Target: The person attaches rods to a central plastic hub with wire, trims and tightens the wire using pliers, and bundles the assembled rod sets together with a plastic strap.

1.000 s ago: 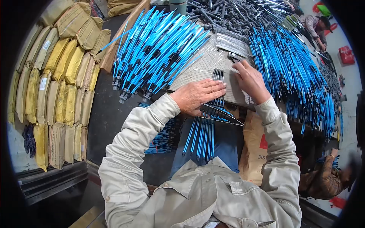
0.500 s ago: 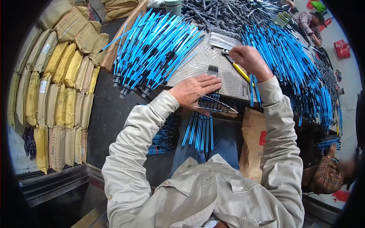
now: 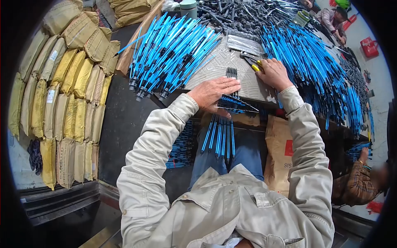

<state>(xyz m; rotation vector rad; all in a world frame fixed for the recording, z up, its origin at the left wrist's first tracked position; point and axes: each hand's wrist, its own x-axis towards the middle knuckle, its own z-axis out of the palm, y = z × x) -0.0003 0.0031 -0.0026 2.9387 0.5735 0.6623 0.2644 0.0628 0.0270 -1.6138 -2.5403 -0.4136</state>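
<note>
My left hand (image 3: 213, 91) lies across a row of thin blue rods (image 3: 218, 134) at the table's front edge, its fingers over them and its thumb lower down. The rods' black ends (image 3: 232, 73) stick out beyond my fingers, while the blue shafts hang over the edge above my lap. Beside that hand is a dark, slanted rack-like piece (image 3: 240, 104), partly hidden. My right hand (image 3: 273, 74) is closed on the yellow handles of a pair of pliers (image 3: 253, 64), whose dark jaws point up and left.
Blue rods are heaped at left (image 3: 171, 53) and right (image 3: 302, 66). Black parts (image 3: 240, 16) pile up behind a clear tray (image 3: 245, 44). A paper sack (image 3: 278, 153) stands below the table. Stacked sacks (image 3: 62, 103) line the left. Other people (image 3: 333, 22) sit at right.
My right hand has come down from above the table and taken hold of the pliers, which have swung up and left. My left hand stays on the rods.
</note>
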